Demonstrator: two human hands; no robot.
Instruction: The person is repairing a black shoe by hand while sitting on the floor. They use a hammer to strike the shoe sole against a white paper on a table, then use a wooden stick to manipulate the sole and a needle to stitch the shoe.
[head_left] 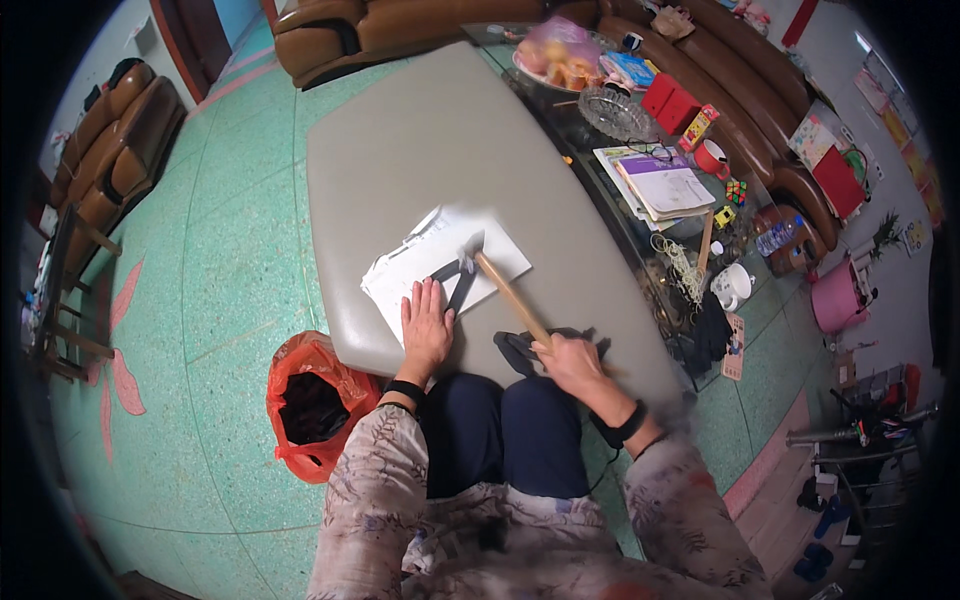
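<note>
My right hand [572, 366] is wrapped round the wooden handle of a hammer [508, 292]. The hammer's head rests on or just over the end of a folded black strap [462, 290], which lies on a stack of white paper [420, 262]. Flat on the paper beside that strap is my left hand [426, 322], its fingers stretched out and touching the strap's edge. More black strap [512, 352] lies on the grey padded bench [410, 130], partly hidden behind my right hand.
At the bench's left front stands a red plastic bag [310, 352] with dark things inside. Along the right runs a glass table [580, 140] bearing a glass bowl [612, 114], notebooks [668, 190], a red mug [712, 157] and a white mug [732, 284]. Brown sofas [410, 28] stand beyond.
</note>
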